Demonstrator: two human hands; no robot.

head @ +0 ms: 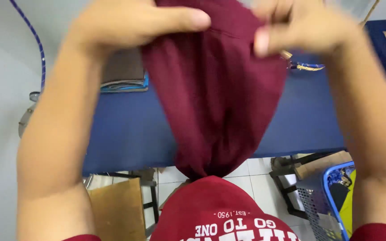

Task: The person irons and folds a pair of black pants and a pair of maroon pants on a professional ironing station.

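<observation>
A dark maroon garment (215, 93) hangs in front of me, held up by its top edge. My left hand (130, 22) grips the cloth at the upper left with the thumb laid across it. My right hand (300, 27) pinches the top edge at the upper right. The cloth drops to a bunched point above my red printed shirt (215, 214). Both forearms are raised at the sides of the view.
A blue-covered table (126, 129) lies beyond the garment, with a folded stack of cloth (123, 73) at its back left. A blue plastic basket (331, 196) stands on the tiled floor at the right, a cardboard piece (117, 214) at the lower left.
</observation>
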